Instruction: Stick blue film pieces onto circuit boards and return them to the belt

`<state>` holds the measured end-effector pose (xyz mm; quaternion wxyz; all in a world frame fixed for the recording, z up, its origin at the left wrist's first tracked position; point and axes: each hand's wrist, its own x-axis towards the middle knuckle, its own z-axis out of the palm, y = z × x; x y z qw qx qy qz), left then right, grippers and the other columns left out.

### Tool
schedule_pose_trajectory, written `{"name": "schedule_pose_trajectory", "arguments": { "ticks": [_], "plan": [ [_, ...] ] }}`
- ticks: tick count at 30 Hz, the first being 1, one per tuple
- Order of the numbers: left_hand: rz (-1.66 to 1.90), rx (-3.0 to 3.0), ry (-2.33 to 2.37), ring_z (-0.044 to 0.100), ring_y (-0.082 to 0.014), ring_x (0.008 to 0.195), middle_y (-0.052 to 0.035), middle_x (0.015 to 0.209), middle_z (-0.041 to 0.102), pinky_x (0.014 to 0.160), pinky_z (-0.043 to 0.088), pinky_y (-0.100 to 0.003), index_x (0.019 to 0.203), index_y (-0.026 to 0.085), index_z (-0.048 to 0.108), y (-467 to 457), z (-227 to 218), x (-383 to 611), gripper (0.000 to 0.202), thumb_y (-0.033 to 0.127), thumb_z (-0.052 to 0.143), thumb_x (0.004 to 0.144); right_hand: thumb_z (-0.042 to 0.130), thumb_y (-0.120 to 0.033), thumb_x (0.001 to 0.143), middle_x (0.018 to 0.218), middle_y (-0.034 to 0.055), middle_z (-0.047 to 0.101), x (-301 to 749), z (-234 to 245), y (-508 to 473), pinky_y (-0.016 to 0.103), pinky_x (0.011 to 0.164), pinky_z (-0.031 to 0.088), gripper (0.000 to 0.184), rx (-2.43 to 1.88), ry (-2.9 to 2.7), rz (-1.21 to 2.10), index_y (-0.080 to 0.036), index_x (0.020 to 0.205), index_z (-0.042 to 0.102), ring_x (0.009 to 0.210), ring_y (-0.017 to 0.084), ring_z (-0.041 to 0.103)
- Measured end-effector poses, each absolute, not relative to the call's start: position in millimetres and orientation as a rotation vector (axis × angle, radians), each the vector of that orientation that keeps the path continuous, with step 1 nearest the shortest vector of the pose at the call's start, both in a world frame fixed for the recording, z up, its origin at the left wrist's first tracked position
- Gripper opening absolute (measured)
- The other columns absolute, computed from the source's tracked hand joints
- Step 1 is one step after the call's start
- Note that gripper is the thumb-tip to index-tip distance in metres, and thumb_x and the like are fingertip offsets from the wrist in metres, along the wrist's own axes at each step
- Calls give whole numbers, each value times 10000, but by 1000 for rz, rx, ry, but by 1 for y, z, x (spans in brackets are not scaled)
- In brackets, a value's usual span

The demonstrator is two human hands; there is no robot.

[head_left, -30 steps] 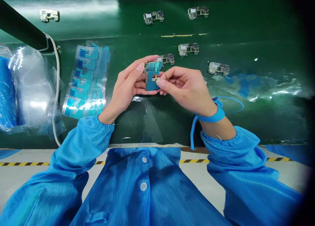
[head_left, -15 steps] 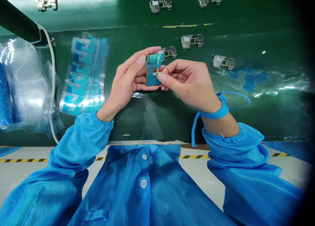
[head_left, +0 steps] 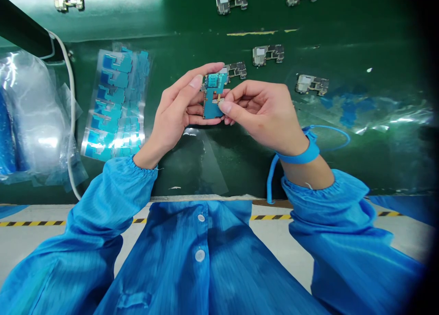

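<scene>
Above the green conveyor belt [head_left: 343, 40] I hold a small blue circuit board [head_left: 211, 98] upright between both hands. My left hand [head_left: 178, 114] wraps its left edge, the index finger along the top and the thumb in front. My right hand [head_left: 264, 114] pinches the board's right edge near a small gold part, thumb tip pressed against it. A blue antistatic wrist strap [head_left: 302, 152] with a coiled cord sits on my right wrist.
Several metal shield frames [head_left: 267, 54] lie scattered on the belt, one [head_left: 236, 69] just behind the board. A sheet of blue stickers [head_left: 116, 104] lies to the left, beside clear plastic bags [head_left: 30, 118] and a white cable [head_left: 70, 109]. Clear film [head_left: 360, 114] lies at right.
The view shifted slightly, so the belt items sit a little higher and to the right. My hands keep the same hold on the board, which rose a little in the picture.
</scene>
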<state>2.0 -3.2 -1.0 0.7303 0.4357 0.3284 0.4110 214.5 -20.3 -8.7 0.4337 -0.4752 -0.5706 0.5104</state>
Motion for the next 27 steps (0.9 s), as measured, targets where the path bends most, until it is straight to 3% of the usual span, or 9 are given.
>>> {"name": "schedule_pose_trajectory", "arguments": {
  "ticks": [13, 27],
  "plan": [
    [900, 929, 800, 883, -246, 1022, -10, 1174, 880, 846, 765, -354, 1387, 274, 749, -8, 7, 6, 341, 453, 611, 1132, 955, -601, 888, 757, -2, 691, 212, -7, -22, 359, 742, 732, 462, -1211, -1421, 1249, -225, 818, 696, 686, 157, 704],
    [909, 954, 741, 884, -250, 1019, -20, 1160, 886, 834, 776, -345, 1404, 259, 756, -6, 1, 3, 358, 460, 644, 1129, 944, -457, 929, 813, 12, 687, 213, -6, -22, 348, 753, 707, 357, -1224, -1376, 1317, -222, 838, 691, 734, 163, 717]
  ]
}}
